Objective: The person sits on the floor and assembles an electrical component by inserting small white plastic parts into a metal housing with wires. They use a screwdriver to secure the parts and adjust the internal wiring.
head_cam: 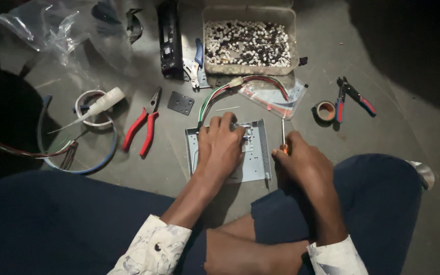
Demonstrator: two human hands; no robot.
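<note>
A: Biggest first: the grey floor (393, 132) carries everything, and the person sits cross-legged on it in dark trousers. In the middle lies the metal plate (257, 158), flat on the floor just ahead of the knees. That's our landmark.

B: And beyond the plate?

A: Straight beyond it, a clear plastic tub (249, 39) full of small white and dark bits. Left of the tub, a black casing (169, 38) lies lengthwise. Far left of the plate, a coil of blue cable (109, 153), with a white nozzle tube (100, 104) resting across it.

B: The hands?

A: The left hand (220, 145) is pressed down on the plate, fingers curled over its upper middle, right where a bundle of coloured wires (220, 94) arcs in from beyond. What's under the fingers, I can't tell. The right hand (304, 163) sits just right of the plate, closed around an orange-handled screwdriver (283, 137), its shaft pointing away along the plate's right edge.

B: Smaller tools?

A: Red-handled pliers (141, 132) left of the plate, a small dark square plate (181, 103) just beyond them. Off to the right, a roll of tape (325, 110) touching red-and-blue cutters (352, 95).
</note>
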